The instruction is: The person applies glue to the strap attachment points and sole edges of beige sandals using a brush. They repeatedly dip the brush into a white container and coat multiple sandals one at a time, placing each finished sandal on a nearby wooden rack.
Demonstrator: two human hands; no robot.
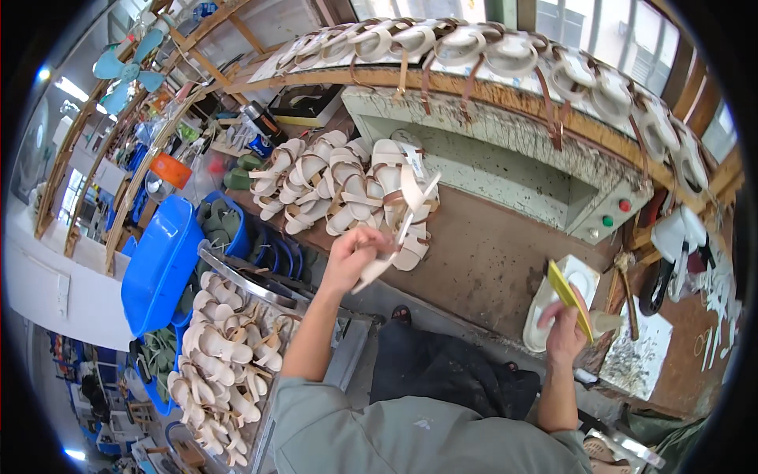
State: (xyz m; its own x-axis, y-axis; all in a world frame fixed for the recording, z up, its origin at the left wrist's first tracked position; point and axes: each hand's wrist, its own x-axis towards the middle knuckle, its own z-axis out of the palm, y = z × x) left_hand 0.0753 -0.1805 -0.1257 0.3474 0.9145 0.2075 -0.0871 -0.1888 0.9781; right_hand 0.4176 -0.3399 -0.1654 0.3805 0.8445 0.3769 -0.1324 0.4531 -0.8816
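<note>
My left hand (353, 257) is closed around a cream sandal (377, 272), held tilted and nearly edge-on above the bench's front edge. Just beyond it, a pile of cream sandals with tan straps (316, 178) covers the left part of the brown bench (474, 245). Over at the right, my right hand (564, 332) grips a long, narrow yellow tool (570, 296); its exact kind cannot be made out. The tool is over a shallow white tray (538, 320) on the bench.
A worn pale-green metal box (489, 162) with buttons stands behind. Above it runs a wooden shelf (442, 83) lined with sandals. At left are blue tubs (162, 265) and a cart of heaped sandals (229, 355). Scissors (701, 341) and a stained white sheet (638, 351) lie right.
</note>
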